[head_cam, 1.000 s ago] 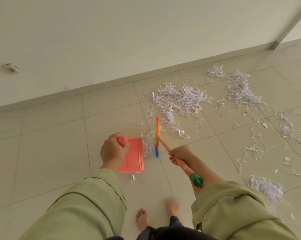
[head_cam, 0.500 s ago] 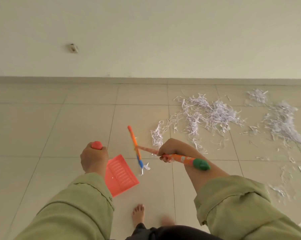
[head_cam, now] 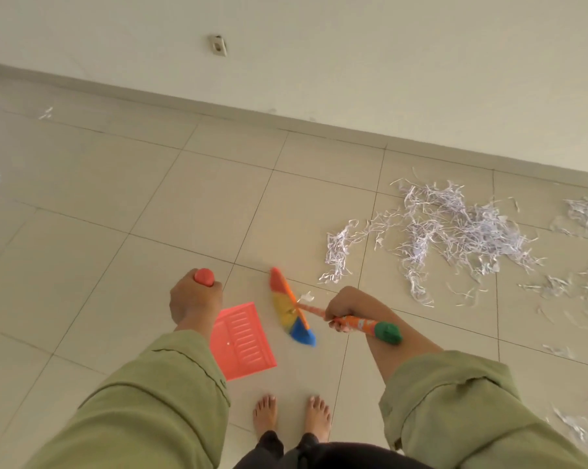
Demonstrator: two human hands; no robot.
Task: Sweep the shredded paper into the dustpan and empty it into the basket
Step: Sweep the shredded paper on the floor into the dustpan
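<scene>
From the head camera, your right hand (head_cam: pixel 341 308) has its grip curled round the broom (head_cam: pixel 294 308) handle, and your left hand (head_cam: pixel 195 301) has its grip curled round the dustpan (head_cam: pixel 243 343) handle. The shredded paper (head_cam: pixel 455 231) lies on the floor, off to your right and farther ahead, well apart from the pan. Your broom hand is nearer. No basket shows.

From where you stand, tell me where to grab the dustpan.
Hold the dustpan by its long upright handle, near the rounded red top, coming from above as the left hand does. The handle stands tall above the flat, ribbed tray, so you need not bend.
</scene>
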